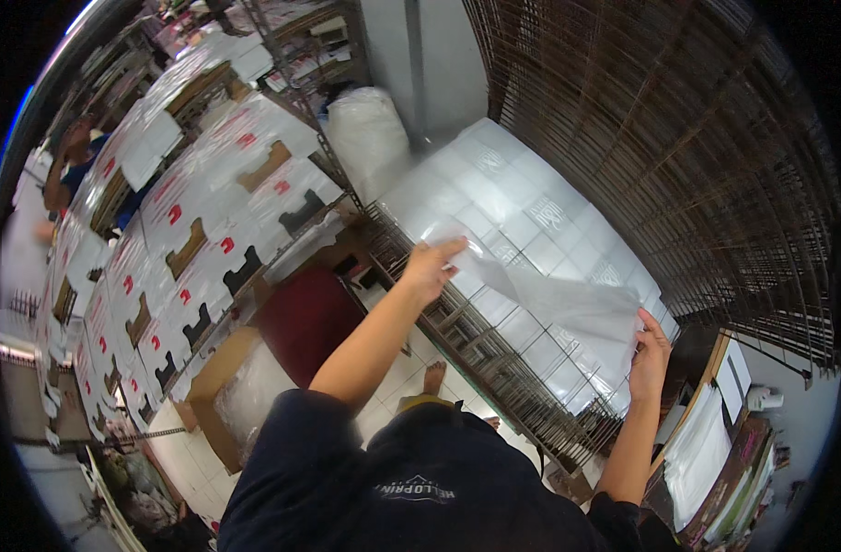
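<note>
A thin, translucent plastic sheet or bag (581, 313) is stretched between my two hands above a wire rack. My left hand (432, 269) pinches its far left end between thumb and fingers. At the near right corner, my right hand (651, 357) grips the other end. Below it, several whitish translucent plastic pieces (503, 198) with pale printing lie in overlapping rows on the rack (480, 336). The held piece covers part of those rows.
A stack of dark wire racks (660, 138) is tilted up along the far right. On the left stand white printed boxes (200, 221) under clear wrap. A dark red surface (308, 322) and an open cardboard box (220, 391) are beside me. A white sack (367, 138) stands behind.
</note>
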